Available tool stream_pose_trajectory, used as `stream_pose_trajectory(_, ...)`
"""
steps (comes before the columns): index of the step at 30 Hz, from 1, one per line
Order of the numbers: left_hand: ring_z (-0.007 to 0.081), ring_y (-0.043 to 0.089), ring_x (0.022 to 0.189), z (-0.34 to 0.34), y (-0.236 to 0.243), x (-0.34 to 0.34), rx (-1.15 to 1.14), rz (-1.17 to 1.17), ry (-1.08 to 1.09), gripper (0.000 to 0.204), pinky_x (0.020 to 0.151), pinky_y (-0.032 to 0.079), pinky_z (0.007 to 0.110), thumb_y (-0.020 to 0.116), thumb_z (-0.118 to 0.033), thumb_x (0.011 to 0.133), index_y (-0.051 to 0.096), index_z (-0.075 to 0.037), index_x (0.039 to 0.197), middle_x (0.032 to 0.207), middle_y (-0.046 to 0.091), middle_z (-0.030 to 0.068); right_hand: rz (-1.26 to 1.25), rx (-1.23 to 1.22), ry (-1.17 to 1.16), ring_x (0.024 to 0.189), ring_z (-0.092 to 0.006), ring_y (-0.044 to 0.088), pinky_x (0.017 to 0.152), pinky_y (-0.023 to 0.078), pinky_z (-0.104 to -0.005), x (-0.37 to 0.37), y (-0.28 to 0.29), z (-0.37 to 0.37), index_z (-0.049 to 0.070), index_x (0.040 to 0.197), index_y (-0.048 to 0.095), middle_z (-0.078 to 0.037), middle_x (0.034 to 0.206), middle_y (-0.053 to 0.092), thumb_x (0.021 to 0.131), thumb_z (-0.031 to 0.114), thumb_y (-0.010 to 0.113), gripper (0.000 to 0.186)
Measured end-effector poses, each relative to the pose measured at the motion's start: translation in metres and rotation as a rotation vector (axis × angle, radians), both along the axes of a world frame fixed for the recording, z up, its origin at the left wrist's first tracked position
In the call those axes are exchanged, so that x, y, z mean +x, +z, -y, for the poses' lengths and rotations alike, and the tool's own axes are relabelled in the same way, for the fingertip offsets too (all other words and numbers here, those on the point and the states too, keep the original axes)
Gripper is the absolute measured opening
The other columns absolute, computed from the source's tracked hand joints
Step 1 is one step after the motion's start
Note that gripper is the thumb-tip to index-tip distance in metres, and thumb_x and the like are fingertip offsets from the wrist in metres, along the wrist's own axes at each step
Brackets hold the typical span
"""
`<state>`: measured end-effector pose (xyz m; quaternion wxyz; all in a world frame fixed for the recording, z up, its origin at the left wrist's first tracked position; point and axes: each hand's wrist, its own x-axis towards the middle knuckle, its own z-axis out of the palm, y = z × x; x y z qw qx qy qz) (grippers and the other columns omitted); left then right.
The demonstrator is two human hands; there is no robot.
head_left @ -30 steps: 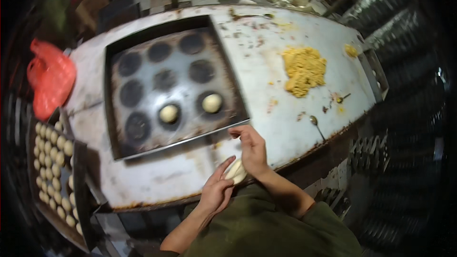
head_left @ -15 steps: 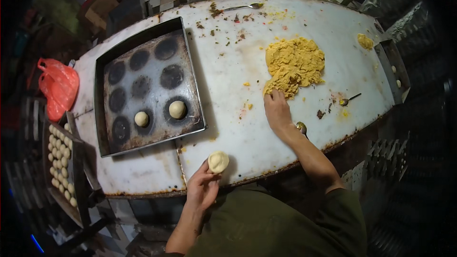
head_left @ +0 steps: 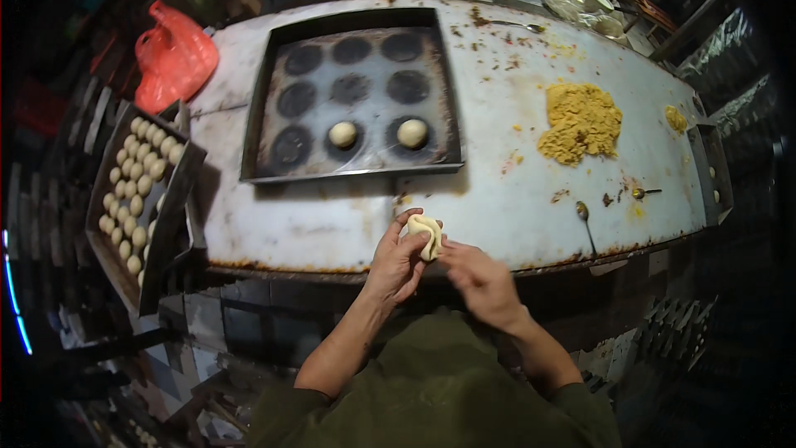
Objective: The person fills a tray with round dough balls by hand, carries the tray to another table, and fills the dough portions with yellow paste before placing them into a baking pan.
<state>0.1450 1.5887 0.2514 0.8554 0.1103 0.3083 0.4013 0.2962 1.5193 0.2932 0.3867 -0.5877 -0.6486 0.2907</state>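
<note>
Over the near edge of the table, my left hand [head_left: 392,264] is closed around a pale piece of dough [head_left: 424,237], which is folded over with a gap along its side. My right hand [head_left: 481,284], slightly blurred, has its fingertips closed on the right edge of the same dough. Whether filling lies inside cannot be seen. Just beyond my hands stands a square metal baking tray [head_left: 352,172] with dark round marks. In its front row sit two dough balls, a left one [head_left: 342,134] and a right one [head_left: 412,133]. Farther right lies a crumbly yellow heap of filling [head_left: 580,123].
At the left is a box [head_left: 184,182] of several small dough balls, below a red plastic bag [head_left: 176,58]. A spoon [head_left: 584,214], a smaller spoon [head_left: 648,192] and a far spoon [head_left: 531,27] lie on the white table [head_left: 497,191]. A metal tray [head_left: 715,170] stands at the right end.
My right hand has left the yellow filling and come to the dough in my left hand. The dough, cupped before, is now folded. My view has swung toward the right, shifting the tray.
</note>
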Motion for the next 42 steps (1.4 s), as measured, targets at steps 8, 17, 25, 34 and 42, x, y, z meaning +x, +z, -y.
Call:
stream_pose_trajectory(8, 0.0298, 0.055, 0.098, 0.032, 0.007, -0.101, -0.120, -0.081, 0.021, 0.048, 0.084, 0.050, 0.041, 0.032, 0.009, 0.076, 0.031, -0.003, 0.122, 0.114, 0.047, 0.0220, 0.088, 0.106, 0.118, 0.082, -0.0309, 0.052, 0.069, 0.045, -0.0353, -0.111, 0.004, -0.005, 0.001, 0.088, 0.060, -0.013, 0.090, 0.053, 0.076, 0.003, 0.065, 0.013)
stream_pose_trajectory(17, 0.0152, 0.051, 0.105, 0.029, 0.013, -0.087, 0.683, -0.387, -0.486, 0.036, 0.093, 0.041, 0.029, 0.047, -0.011, 0.094, 0.043, 0.002, 0.126, 0.112, 0.055, 0.0092, -0.277, -0.464, 0.064, 0.073, -0.0267, 0.060, 0.064, 0.049, -0.0320, -0.066, 0.033, 0.009, 0.000, 0.096, 0.056, -0.013, 0.088, 0.059, 0.081, 0.002, 0.061, 0.015)
stream_pose_trajectory(25, 0.0184, 0.054, 0.090, 0.007, -0.024, 0.080, 0.617, -0.450, -0.194, 0.032, 0.076, 0.048, 0.030, 0.060, -0.007, 0.085, 0.046, -0.004, 0.114, 0.098, 0.052, 0.0082, 0.267, 0.179, -0.452, 0.114, -0.0357, 0.036, 0.096, 0.032, -0.0450, -0.009, -0.050, 0.032, -0.002, 0.093, 0.060, -0.016, 0.117, 0.045, 0.070, -0.005, 0.051, 0.025)
stream_pose_trajectory(34, 0.0288, 0.054, 0.099, -0.055, 0.014, 0.041, 1.494, -1.031, -0.107, 0.025, 0.091, 0.039, 0.042, 0.065, -0.006, 0.075, 0.060, -0.005, 0.099, 0.101, 0.060, 0.0101, 0.008, 0.006, -0.543, 0.083, -0.0333, 0.053, 0.075, 0.042, -0.0371, 0.046, -0.092, -0.076, 0.000, 0.084, 0.057, -0.015, 0.085, 0.057, 0.087, 0.011, 0.052, 0.012)
stream_pose_trajectory(42, 0.0108, 0.055, 0.086, -0.122, 0.070, -0.255, 0.792, -1.477, 0.675, 0.012, 0.080, 0.043, 0.024, 0.054, -0.007, 0.089, 0.058, 0.004, 0.095, 0.089, 0.061, 0.0044, 0.570, -0.033, -0.464, 0.085, -0.0326, 0.048, 0.079, 0.039, -0.0406, 0.120, -0.104, -0.011, 0.000, 0.072, 0.050, -0.015, 0.084, 0.049, 0.076, 0.005, 0.060, 0.013)
